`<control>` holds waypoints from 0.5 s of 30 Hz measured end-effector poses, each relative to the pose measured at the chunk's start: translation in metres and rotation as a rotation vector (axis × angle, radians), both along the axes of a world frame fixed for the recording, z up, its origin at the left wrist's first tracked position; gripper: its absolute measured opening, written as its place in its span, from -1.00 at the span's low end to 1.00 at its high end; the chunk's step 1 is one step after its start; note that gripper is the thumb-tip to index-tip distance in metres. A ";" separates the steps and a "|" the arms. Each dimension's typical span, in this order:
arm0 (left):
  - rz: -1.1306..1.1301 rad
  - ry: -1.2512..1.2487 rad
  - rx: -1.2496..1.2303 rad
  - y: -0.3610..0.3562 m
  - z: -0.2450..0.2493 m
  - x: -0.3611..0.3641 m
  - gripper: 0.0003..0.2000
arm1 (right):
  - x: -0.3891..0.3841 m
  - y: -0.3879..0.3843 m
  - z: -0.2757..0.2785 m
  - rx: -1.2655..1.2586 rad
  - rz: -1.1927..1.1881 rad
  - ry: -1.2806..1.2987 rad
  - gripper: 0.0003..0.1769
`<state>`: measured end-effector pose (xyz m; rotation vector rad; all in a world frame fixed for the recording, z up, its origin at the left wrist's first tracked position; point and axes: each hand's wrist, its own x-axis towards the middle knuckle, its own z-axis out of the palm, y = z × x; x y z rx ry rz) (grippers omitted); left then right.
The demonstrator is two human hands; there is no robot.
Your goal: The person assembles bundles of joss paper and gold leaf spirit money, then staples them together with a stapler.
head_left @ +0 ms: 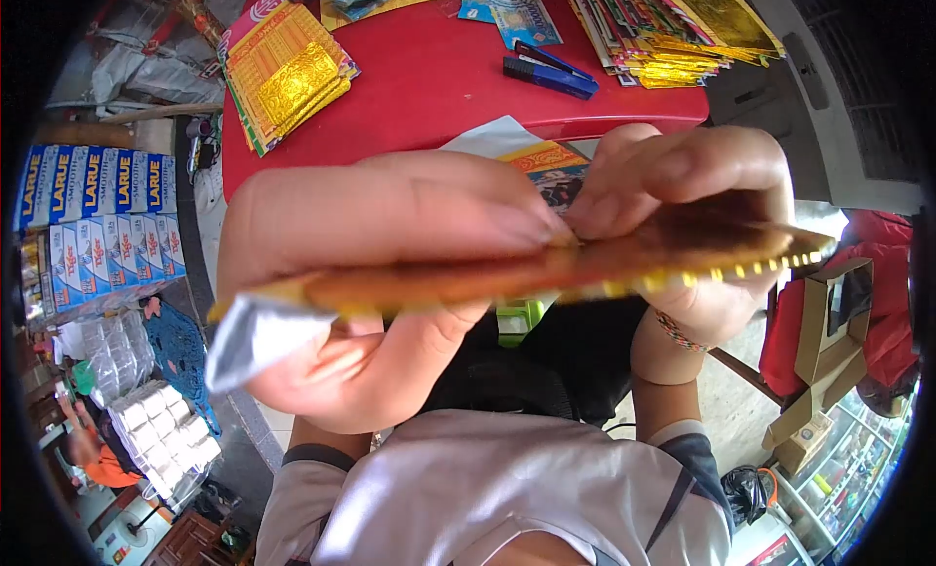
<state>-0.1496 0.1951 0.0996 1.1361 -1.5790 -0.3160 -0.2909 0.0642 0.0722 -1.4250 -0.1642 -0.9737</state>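
Note:
Held close to the camera, nearly edge-on, is a gold joss paper piece (468, 281) with a yellow serrated edge. A pale, silvery corner (258, 342) sticks out at its left end. My left hand (380, 215) is closed round the left part, fingers above and thumb below. With fingers bent, my right hand (726, 166) grips the right part, and its fingertips meet the left ones near the middle. Behind the hands, partly hidden, lies a printed sheet (556, 161). A blue stapler (551, 71) rests on the red table (419, 88) beyond.
A yellow-gold paper stack (292, 74) lies at the table's left. A larger colourful paper pile (673, 30) is at the right, with blue printed notes (517, 10) between. Beer cartons (107, 186) stand left; an open cardboard box (834, 322) is at right.

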 end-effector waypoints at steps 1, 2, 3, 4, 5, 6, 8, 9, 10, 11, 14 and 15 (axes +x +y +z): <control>0.004 -0.002 -0.003 -0.001 0.000 0.001 -0.64 | 0.000 0.004 0.002 0.082 -0.003 -0.032 -0.64; 0.006 -0.004 -0.005 -0.007 0.000 0.001 -0.64 | -0.001 0.006 0.003 0.165 -0.006 -0.064 -0.68; 0.009 -0.006 -0.007 -0.011 0.000 -0.001 -0.64 | -0.002 0.007 0.003 0.165 -0.007 -0.068 -0.68; 0.010 -0.008 -0.009 -0.017 0.000 -0.008 -0.64 | -0.004 0.007 0.003 0.163 0.000 -0.066 -0.67; 0.011 -0.010 -0.012 -0.019 0.001 -0.011 -0.64 | -0.005 0.007 0.004 0.160 0.007 -0.065 -0.65; 0.012 -0.011 -0.016 -0.017 0.002 -0.012 -0.64 | -0.007 0.007 0.004 0.157 0.014 -0.064 -0.64; 0.014 -0.014 -0.021 -0.019 0.002 -0.009 -0.64 | -0.010 0.007 0.004 0.152 0.029 -0.061 -0.59; 0.016 -0.015 -0.025 -0.026 0.002 -0.009 -0.64 | -0.012 0.007 0.004 0.149 0.036 -0.059 -0.57; 0.017 -0.016 -0.028 -0.019 0.004 -0.011 -0.64 | -0.013 0.007 0.004 0.146 0.044 -0.057 -0.54; 0.019 -0.017 -0.031 -0.021 0.004 -0.012 -0.64 | -0.015 0.007 0.004 0.143 0.052 -0.054 -0.52; 0.027 -0.017 -0.039 -0.016 0.006 -0.013 -0.64 | -0.019 0.006 0.002 0.033 0.023 -0.055 -0.52; 0.030 -0.017 -0.041 -0.020 0.005 -0.011 -0.64 | -0.019 0.006 0.002 0.033 0.022 -0.056 -0.52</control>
